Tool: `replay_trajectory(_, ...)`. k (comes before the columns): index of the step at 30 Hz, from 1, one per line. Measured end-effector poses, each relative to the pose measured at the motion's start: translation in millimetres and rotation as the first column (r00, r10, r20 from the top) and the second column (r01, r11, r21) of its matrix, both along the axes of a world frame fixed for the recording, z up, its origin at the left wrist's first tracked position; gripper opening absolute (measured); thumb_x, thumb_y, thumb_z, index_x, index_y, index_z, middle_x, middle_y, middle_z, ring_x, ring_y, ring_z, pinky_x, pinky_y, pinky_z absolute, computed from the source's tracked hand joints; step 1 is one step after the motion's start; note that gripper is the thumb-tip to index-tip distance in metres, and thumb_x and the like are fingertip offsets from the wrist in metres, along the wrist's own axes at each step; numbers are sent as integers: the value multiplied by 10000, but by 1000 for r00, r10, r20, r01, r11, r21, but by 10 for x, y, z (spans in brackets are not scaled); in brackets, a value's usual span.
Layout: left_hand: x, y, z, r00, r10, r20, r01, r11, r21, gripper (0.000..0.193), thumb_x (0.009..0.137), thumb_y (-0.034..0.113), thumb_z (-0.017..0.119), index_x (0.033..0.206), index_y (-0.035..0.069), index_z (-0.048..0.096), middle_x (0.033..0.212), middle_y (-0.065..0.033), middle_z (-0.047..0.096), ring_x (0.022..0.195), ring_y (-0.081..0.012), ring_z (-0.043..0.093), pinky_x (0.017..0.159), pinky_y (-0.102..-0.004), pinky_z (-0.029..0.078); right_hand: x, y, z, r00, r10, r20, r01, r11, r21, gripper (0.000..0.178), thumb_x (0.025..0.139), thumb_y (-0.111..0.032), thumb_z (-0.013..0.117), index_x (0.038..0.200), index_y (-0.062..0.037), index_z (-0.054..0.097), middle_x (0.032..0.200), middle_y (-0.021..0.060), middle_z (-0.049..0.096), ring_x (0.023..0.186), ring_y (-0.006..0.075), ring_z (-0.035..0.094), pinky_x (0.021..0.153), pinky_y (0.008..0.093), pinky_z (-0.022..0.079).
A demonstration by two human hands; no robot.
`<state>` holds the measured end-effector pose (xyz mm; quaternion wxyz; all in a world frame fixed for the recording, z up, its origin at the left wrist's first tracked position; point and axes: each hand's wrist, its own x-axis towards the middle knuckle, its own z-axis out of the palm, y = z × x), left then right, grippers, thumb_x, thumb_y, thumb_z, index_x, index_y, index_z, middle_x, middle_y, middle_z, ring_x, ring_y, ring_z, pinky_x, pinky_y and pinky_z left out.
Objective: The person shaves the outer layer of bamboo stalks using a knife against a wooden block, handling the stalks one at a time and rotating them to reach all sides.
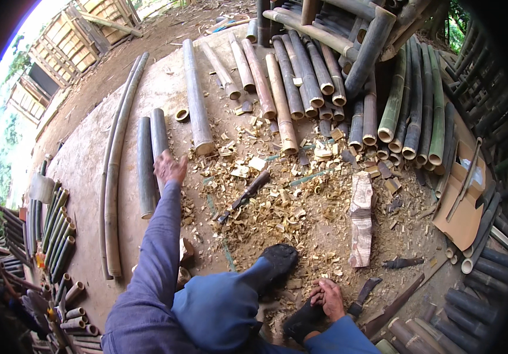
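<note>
My left arm reaches forward, and my left hand point(170, 167) has its fingers closed over a dark bamboo tube point(158, 128) lying on the ground. A second dark bamboo tube point(146, 171) lies alongside it on the left. My right hand point(328, 297) is low, beside my dark shoe, with its fingers curled and nothing visible in them. A knife with a dark blade point(366, 291) lies just right of that hand. Among the shavings ahead rests a wooden-handled chisel-like tool point(245, 196). A pale, rough-cut wood block point(361, 219) lies right of the shavings.
Curled wood shavings point(289, 203) cover the ground before me. Several bamboo poles point(307, 74) lie at the back, with green poles point(436, 112) right of them. Two long poles point(125, 141) lie at left. An opened cardboard box point(459, 219) and more tubes point(492, 265) are at right.
</note>
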<state>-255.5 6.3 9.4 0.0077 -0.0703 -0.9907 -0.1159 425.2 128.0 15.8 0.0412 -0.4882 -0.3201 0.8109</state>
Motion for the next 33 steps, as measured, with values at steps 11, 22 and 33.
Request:
replay_trajectory(11,249,1564,-306,957,-109,270,-74,807,585,1007,754,438,890,1529,-7,426,1431,-247,541,1356,-346,523,1159,-477,446,25,-1,4,998,-3,58,4,1000,-2,362,1075,-335,575,1196,1,641,808,113,707,586,187,706,534,315,597)
replay_trajectory(22,2066,1389,-196,759,-643,99,642,765,54,474,877,260,806,1213,19,573,1266,-209,537,1183,-414,570,923,-508,519,-35,84,-10,999,52,10,-52,997,-59,341,1093,-291,539,1197,22,626,820,135,715,599,209,716,550,342,619)
replay_trajectory(33,3231,1827,919,263,-879,398,171,449,877,283,1037,167,659,1227,-23,571,1097,-169,669,857,-233,691,778,-390,641,-282,105,272,985,-27,-169,107,868,484,530,983,-335,722,1381,-17,575,1023,137,727,823,199,728,761,330,599)
